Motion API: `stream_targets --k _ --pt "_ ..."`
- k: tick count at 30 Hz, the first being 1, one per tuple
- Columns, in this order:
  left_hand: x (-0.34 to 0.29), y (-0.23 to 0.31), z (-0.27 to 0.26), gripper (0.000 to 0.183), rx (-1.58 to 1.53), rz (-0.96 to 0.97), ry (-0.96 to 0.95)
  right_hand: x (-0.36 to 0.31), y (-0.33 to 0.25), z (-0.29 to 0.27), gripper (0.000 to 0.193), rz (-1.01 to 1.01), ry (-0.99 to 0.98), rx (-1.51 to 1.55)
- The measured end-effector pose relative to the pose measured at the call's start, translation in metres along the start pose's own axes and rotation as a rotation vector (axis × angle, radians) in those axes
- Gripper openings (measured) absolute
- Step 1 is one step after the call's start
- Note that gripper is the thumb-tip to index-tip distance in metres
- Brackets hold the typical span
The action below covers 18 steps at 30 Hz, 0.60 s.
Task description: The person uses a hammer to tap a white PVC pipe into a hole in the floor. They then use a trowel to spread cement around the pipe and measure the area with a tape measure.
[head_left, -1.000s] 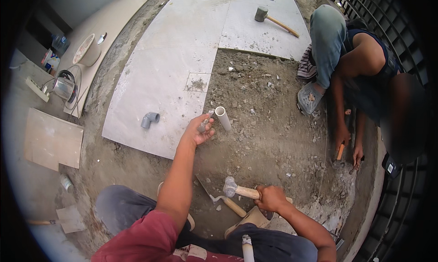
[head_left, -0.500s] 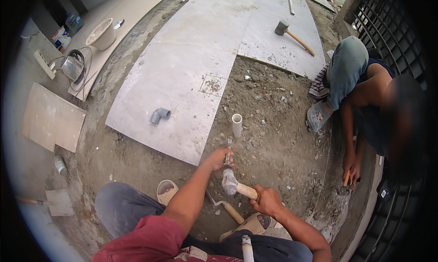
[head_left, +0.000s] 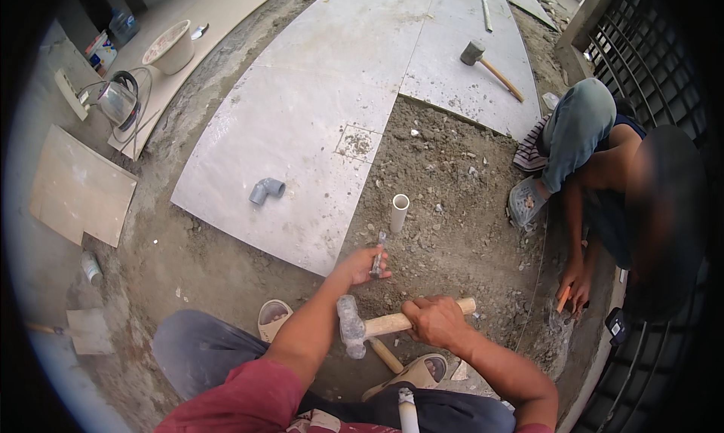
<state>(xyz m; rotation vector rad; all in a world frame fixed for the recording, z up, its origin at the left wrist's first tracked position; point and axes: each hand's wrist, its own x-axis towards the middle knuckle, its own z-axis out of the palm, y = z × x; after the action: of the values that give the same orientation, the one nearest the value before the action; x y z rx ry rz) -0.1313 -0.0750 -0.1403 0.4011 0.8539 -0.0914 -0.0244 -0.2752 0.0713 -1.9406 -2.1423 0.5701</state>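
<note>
My head camera is looking steeply down at close range, facing forward over my knees toward the dirt floor (head_left: 452, 229) and tiles (head_left: 302, 124).

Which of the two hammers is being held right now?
The wooden-handled hammer gripped by the right hand near the person's knees. The other hammer lies untouched on the far tile.

Dirt ground (head_left: 452, 207), large tiles (head_left: 317, 116), grey elbow (head_left: 266, 190), mallet (head_left: 490, 65)

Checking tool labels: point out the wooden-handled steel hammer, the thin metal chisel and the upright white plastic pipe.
wooden-handled steel hammer (head_left: 352, 326): head view, steel head.
thin metal chisel (head_left: 378, 253): head view, shaft.
upright white plastic pipe (head_left: 398, 213): head view, side wall.
</note>
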Motion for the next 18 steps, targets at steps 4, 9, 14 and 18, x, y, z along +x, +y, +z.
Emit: stream_targets --k 4,9,14,18 --pt "-0.003 0.003 0.013 0.025 -0.043 0.011 -0.013 -0.005 0.006 0.008 0.015 -0.307 0.014 -0.087" --pt "0.001 0.004 0.003 0.024 -0.038 0.015 0.01 0.011 0.046 0.037 0.011 0.248 -0.293 -0.252" --pt "-0.006 0.002 0.015 0.025 -0.063 0.0 0.022 -0.013 -0.005 0.008 0.011 -0.316 -0.098 -0.058" --pt "0.003 0.004 0.0 0.024 -0.071 -0.01 -0.019 0.005 0.053 0.024 0.01 -0.206 -0.139 -0.263"
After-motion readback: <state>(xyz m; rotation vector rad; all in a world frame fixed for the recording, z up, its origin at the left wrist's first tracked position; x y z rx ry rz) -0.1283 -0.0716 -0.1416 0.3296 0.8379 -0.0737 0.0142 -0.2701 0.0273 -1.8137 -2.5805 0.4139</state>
